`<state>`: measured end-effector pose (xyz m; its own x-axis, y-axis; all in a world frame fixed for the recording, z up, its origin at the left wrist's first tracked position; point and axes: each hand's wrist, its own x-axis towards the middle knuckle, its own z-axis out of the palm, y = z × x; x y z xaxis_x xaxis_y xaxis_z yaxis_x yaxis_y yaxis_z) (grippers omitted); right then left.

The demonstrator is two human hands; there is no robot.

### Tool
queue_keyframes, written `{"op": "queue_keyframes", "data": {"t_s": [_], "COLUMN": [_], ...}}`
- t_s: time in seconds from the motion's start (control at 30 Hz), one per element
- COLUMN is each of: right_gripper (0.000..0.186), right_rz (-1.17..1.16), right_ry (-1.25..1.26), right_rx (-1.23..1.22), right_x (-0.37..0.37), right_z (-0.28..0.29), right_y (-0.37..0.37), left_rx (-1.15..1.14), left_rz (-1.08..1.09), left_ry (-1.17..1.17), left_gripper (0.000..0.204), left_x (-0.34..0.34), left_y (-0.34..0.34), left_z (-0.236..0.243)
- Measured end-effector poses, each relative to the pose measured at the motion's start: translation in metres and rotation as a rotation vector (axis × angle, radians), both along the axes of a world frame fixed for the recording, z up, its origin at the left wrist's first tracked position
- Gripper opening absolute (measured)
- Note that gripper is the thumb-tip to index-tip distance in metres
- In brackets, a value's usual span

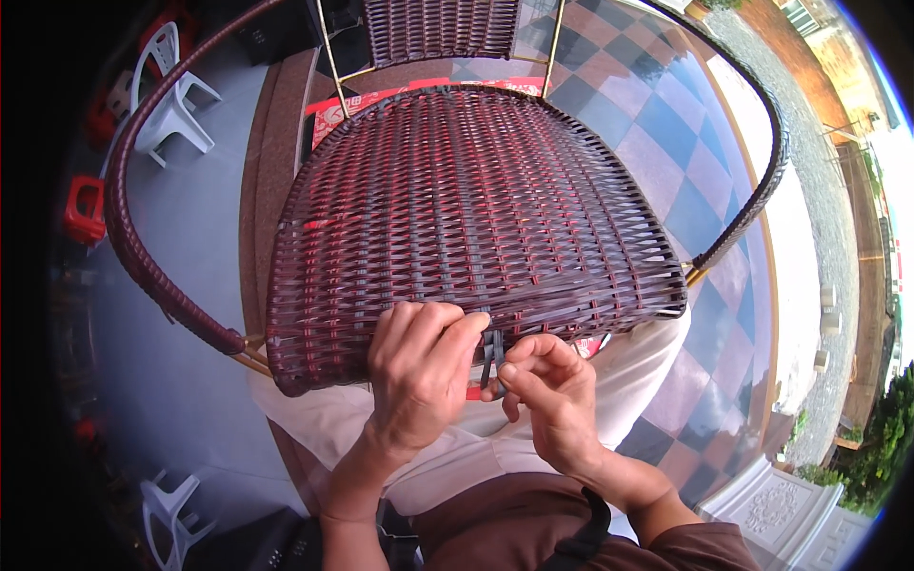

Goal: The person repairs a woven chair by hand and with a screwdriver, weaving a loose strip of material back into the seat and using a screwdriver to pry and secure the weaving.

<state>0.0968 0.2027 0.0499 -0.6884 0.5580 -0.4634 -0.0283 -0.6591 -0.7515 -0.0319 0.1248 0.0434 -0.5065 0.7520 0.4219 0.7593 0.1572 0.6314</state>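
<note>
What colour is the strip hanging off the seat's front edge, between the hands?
The strip looks dark grey to black, best seen in the head view.

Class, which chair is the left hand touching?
The dark-brown woven chair with looped armrests: the left hand touches its front edge, while both white plastic chairs stand apart.

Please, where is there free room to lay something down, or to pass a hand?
The woven seat shows bare weave from its middle back toward the backrest. A hand could likely pass between the seat and the left armrest or right armrest. Crowded: the front edge, where left hand and right hand meet at a dark strip.
</note>
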Motion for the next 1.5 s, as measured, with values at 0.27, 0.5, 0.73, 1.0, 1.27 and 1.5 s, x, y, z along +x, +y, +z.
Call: {"op": "queue_keyframes", "data": {"t_s": [0.27, 0.5, 0.73, 1.0, 1.27, 1.5], "right_gripper": [0.012, 0.014, 0.025, 0.03, 0.03, 0.032], "right_rz": [-0.02, 0.019, -0.035, -0.038, -0.05, -0.002], "right_ry": [0.001, -0.033, -0.097, -0.082, -0.098, -0.149], "right_rx": [-0.025, 0.055, 0.221, 0.24, 0.258, 0.409], "right_x": [-0.001, -0.002, -0.006, -0.006, -0.008, -0.012], "right_z": [0.003, 0.004, -0.005, -0.005, -0.003, 0.002], "right_y": [0.0, 0.001, -0.005, -0.005, -0.004, 0.002], "left_rx": [-0.036, -0.118, -0.115, -0.109, -0.073, -0.122], "left_rz": [-0.033, -0.041, -0.072, -0.044, -0.027, -0.122], "left_ry": [-0.024, -0.095, -0.11, -0.141, -0.189, -0.186], "left_gripper": [0.014, 0.011, 0.009, 0.009, 0.009, 0.012], "left_x": [-0.001, -0.001, -0.004, -0.005, -0.009, -0.02], "left_y": [0.007, 0.009, 0.008, 0.008, 0.008, 0.013], "left_z": [0.005, 0.006, 0.008, 0.011, 0.009, 0.018]}}
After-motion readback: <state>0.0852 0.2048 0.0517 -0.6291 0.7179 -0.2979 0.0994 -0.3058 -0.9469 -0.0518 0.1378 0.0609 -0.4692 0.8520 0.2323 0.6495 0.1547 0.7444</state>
